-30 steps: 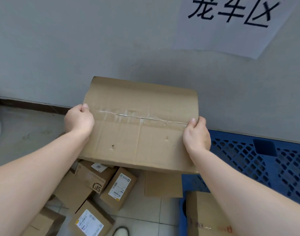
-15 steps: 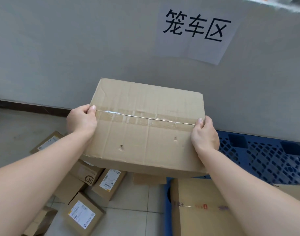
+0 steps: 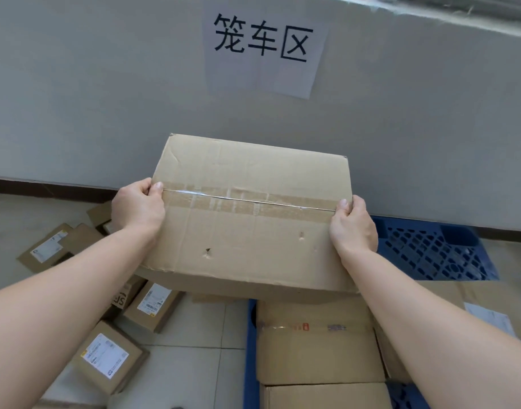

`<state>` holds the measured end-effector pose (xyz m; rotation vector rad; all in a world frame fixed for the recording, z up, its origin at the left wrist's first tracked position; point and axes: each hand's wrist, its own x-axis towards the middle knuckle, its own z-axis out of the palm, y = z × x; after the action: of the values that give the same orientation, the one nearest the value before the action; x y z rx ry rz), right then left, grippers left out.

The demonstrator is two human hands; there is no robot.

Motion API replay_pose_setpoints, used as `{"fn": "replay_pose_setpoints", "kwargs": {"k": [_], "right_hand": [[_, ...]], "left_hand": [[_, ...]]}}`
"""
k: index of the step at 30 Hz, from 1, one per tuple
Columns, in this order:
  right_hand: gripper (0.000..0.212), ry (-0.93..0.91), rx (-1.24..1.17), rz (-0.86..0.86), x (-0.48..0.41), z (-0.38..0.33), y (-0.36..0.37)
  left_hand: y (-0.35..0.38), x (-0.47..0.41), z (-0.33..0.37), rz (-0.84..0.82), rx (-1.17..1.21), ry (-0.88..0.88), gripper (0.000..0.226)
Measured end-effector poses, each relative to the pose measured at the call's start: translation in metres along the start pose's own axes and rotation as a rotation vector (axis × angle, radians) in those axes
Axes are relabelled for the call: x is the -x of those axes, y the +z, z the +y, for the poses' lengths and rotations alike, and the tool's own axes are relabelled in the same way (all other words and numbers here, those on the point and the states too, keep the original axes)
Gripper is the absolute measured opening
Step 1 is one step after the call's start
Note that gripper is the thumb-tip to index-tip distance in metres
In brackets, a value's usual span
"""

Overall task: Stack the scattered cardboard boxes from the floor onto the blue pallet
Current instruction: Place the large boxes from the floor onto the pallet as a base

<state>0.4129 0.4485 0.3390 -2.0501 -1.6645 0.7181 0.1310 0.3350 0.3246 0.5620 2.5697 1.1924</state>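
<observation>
Gripping the large cardboard box (image 3: 247, 219) at its two short ends, left hand (image 3: 138, 206) and right hand (image 3: 352, 227) both closed on it, thumbs on the taped seam, held in the air above the blue pallet (image 3: 430, 252). Likely to slip if the soft, dented card buckles. Could clip the stacked box (image 3: 315, 340) already at 6 o'clock while lowering. Wall (image 3: 105, 98) close at 12 o'clock; open pallet deck at 3 o'clock; small parcels (image 3: 105, 355) crowding the floor (image 3: 188, 329) at 8 o'clock.
</observation>
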Motion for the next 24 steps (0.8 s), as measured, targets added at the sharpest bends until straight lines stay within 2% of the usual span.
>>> {"fn": "replay_pose_setpoints", "kwargs": {"k": [4,7,13,18,24], "right_hand": [[0.039,-0.023,0.018,0.01,-0.005,0.038,-0.049],[0.041,-0.035,0.002,0.028,-0.009,0.067,-0.092],[0.04,-0.006,0.007,0.062,-0.009,0.115,-0.151],[0.041,0.01,0.004,0.089,-0.006,0.143,-0.186],[0.043,0.013,-0.017,0.074,-0.016,0.186,-0.231]], "left_hand": [[0.012,0.059,0.023,-0.002,0.014,0.01,0.041],[0.022,0.106,0.044,-0.013,0.086,0.036,0.021],[0.031,0.169,0.076,-0.03,0.115,0.049,0.024],[0.037,0.202,0.093,-0.106,0.133,0.042,0.023],[0.044,0.266,0.123,-0.054,0.117,0.079,0.029]]}}
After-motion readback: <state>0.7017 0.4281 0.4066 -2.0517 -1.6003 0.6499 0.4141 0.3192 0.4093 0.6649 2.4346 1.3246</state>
